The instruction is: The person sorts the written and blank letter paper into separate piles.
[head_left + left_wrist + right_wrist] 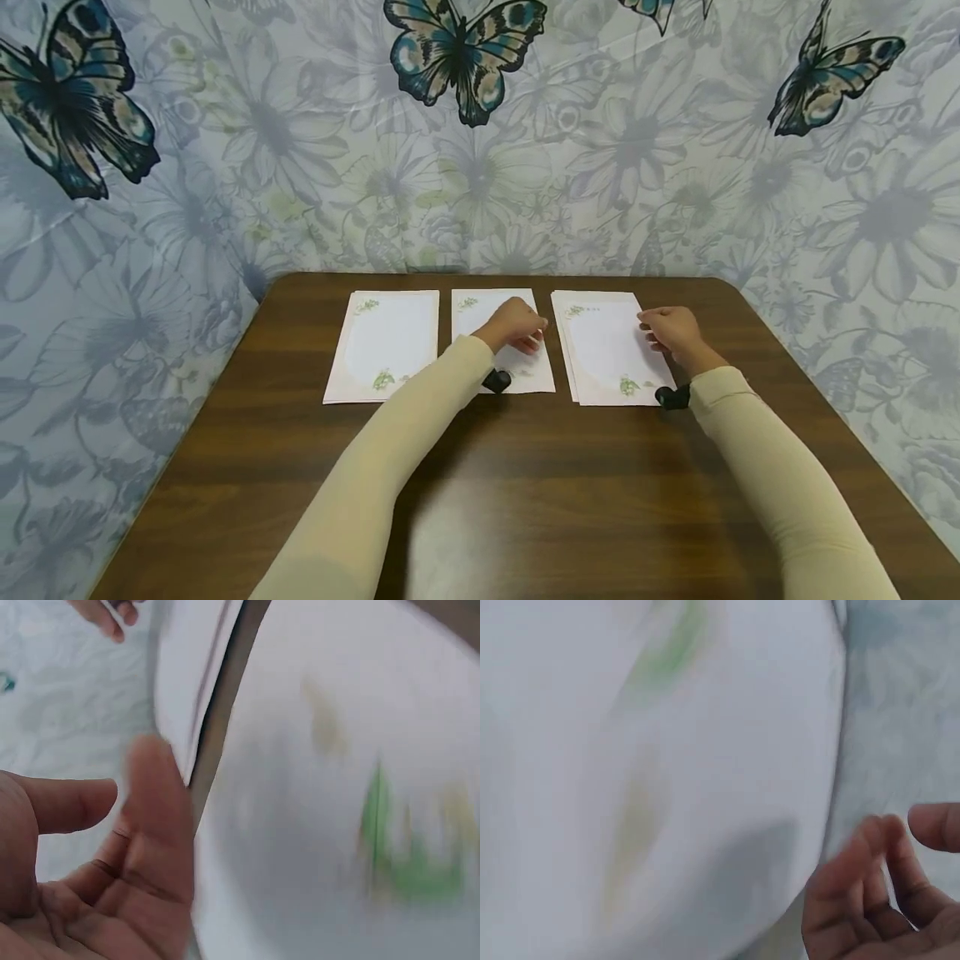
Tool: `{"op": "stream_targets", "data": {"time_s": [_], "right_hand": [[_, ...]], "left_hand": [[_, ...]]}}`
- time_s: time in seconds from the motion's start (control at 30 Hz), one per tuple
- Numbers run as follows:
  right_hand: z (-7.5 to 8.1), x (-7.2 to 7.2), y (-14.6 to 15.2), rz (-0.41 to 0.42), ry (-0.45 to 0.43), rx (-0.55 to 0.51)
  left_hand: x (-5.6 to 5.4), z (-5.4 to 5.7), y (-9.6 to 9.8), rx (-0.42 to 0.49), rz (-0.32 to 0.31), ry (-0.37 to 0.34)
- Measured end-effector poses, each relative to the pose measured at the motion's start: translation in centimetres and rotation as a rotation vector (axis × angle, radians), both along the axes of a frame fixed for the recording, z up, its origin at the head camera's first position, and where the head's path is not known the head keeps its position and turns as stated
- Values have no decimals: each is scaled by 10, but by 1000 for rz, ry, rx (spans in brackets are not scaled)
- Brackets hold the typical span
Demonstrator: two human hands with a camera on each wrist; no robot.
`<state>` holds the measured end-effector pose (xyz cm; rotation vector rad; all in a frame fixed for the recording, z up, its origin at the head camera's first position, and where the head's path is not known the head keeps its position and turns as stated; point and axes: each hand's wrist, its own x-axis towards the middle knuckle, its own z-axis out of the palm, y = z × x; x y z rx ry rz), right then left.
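My left hand [516, 325] hovers over the middle sheet of paper [517, 379], near its right side. In the left wrist view its thumb and loosely bent fingers stand apart with nothing between them. Close to the right edge of the right stack of paper [603, 350] is my right hand [673, 333]. The right wrist view shows a gap between its thumb and curved fingers, beside the sheet's edge. All the sheets are white with green leaf prints. The right stack's sheets lie slightly fanned at the left. My left hand hides part of the middle sheet.
A left stack of paper [390, 342] lies beside the middle sheet, partly behind my left sleeve [405, 442]. All the paper sits toward the far edge of the brown wooden table [570, 508]. Behind it hangs a floral backdrop [637, 183] with butterflies. Each wrist carries a small black device.
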<state>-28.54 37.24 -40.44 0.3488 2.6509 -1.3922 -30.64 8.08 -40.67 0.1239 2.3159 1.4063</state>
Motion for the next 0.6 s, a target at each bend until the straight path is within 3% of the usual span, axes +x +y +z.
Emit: {"op": "stream_targets", "data": {"time_s": [0.13,0.23,0.33,0.6], "right_hand": [[11,-11,-45,172,-54,-105],[14,-18,-75,255,-97,-198],[13,-22,-98,302,-154,-253],[6,-26,-131,280,-242,-264]], "left_hand": [[-7,15,-40,-90,56,15],[-9,28,-66,-106,95,-31],[-9,34,-88,-101,143,-92],[0,24,-132,-22,174,-216]]}}
